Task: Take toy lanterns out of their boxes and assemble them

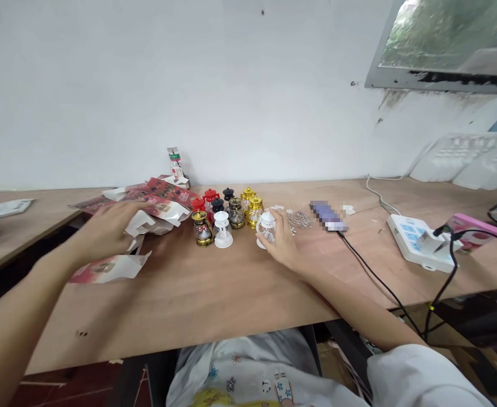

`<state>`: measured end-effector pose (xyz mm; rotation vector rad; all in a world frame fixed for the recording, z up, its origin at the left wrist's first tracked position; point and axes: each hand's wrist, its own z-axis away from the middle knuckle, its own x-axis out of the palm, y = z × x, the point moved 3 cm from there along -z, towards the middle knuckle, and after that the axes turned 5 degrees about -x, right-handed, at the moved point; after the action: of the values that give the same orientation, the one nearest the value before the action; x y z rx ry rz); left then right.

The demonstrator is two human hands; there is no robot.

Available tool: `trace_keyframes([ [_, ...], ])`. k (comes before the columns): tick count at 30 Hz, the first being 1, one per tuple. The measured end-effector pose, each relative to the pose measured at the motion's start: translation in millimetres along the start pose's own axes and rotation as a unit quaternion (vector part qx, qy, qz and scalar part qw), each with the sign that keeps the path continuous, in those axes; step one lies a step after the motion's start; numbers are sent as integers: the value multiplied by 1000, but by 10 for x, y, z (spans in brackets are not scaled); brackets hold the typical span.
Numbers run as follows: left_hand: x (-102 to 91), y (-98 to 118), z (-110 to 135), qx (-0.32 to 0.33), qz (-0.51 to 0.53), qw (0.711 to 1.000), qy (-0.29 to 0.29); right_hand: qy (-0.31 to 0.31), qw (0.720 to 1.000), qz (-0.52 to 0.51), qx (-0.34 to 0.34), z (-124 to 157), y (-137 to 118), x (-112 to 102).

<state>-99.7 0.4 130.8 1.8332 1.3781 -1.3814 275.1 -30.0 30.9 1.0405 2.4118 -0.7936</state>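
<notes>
On the wooden table (214, 294), just right of the cluster of toy lanterns, a small white lantern (266, 225) stands upright with the right hand (283, 244) curled round it, fingers (275, 229) closed lightly on its side and base. The left hand (107, 226) lies spread, fingers open and flat, on the pile of red-and-white cardboard packaging (155, 203), gripping nothing that I can make out. Beside the held lantern stand its fellows: another white one (222, 229), a dark gold-trimmed one (202, 228), gold ones (252, 204), red (204, 199) and black (228, 195). To handle it well, I judge the grip should stay low on the body, lifting straight so the neighbours are not knocked. Farther right lie metal hooks (300, 218), a power strip (413, 237) and black cables (371, 271).
</notes>
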Motion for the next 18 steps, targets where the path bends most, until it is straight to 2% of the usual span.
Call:
trace_keyframes([
  [3,71,-401,-59,-18,-35,997,-66,56,998,26,-22,9,-59,-46],
  [6,138,-620,-148,-31,-39,994,-96,113,990,41,-67,27,-113,-95],
  [9,192,-720,-242,-30,-18,998,-47,139,983,38,-113,48,-163,-118],
  [12,267,-780,-328,-26,5,1000,-6,130,983,31,-127,59,-210,-117],
  [15,321,-795,-391,-7,5,1000,15,129,982,37,-130,64,-257,-124],
  [18,262,-769,-401,-10,1,1000,24,133,982,42,-128,64,-284,-139],
])
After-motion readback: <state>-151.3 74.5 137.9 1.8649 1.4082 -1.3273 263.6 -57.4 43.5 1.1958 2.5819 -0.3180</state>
